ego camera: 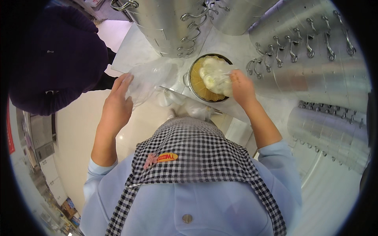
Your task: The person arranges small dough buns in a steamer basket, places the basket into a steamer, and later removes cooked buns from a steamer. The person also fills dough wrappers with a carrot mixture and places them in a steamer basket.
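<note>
My left hand point(116, 100) pinches a thin clear plastic bag point(150, 75), which spreads out to the right of my fingers. In my right hand point(243, 88) is the gathered end of another clear bag point(226, 77), slightly blurred, with several pale rounded pieces point(208, 80) that look like steamed buns. This bag hangs over a round metal steamer tier point(189, 70) with side handles. A yellowish woven mesh liner point(196, 78) covers the tier's bottom. Whether the buns touch the liner, I cannot tell.
Tall stacks of metal steamer tiers point(165, 32) stand behind and to the right point(307, 67) on the pale worktop point(133, 48). More plastic bags point(196, 110) hang at its front edge. A person in dark clothing point(59, 59) is close on the left.
</note>
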Demonstrator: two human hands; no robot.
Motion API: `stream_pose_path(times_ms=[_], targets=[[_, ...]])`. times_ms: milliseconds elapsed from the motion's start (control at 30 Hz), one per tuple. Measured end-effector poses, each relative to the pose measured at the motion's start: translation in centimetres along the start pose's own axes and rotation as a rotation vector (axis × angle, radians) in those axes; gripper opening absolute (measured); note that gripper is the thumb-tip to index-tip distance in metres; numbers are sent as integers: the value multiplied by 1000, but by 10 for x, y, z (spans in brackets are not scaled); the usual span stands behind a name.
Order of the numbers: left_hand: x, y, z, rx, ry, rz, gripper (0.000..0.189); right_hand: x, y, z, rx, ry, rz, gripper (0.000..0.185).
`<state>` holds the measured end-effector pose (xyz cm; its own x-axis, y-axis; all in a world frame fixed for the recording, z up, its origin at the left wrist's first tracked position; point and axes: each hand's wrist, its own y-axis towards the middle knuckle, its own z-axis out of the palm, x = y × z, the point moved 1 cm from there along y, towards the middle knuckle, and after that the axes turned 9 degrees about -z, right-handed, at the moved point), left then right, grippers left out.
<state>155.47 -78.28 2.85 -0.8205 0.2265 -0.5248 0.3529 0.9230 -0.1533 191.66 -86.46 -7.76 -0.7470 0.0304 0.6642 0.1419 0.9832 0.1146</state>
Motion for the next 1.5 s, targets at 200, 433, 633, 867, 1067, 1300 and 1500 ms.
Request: stream_pose_path(times_ms=[200,433,633,867,1067,1300,1500], targets=[[-85,30,50,339,-215,280,68,58,8,-90,-294,312,65,18],[-142,76,125,653,-581,158,58,63,2,-63,-689,262,-286,13],[-86,108,167,958,-839,-210,81,8,-18,16,-321,221,-176,11],[-87,136,155,771,-330,155,95,7,-20,29,-162,197,-379,9],[-128,89,142,804,-468,239,88,27,-10,47,-168,594,-1,18],[-104,81,121,363,-231,-122,75,-5,-19,27,-193,183,69,37],[-104,72,102,335,-321,-191,53,-46,-27,-1,-163,232,607,36]])
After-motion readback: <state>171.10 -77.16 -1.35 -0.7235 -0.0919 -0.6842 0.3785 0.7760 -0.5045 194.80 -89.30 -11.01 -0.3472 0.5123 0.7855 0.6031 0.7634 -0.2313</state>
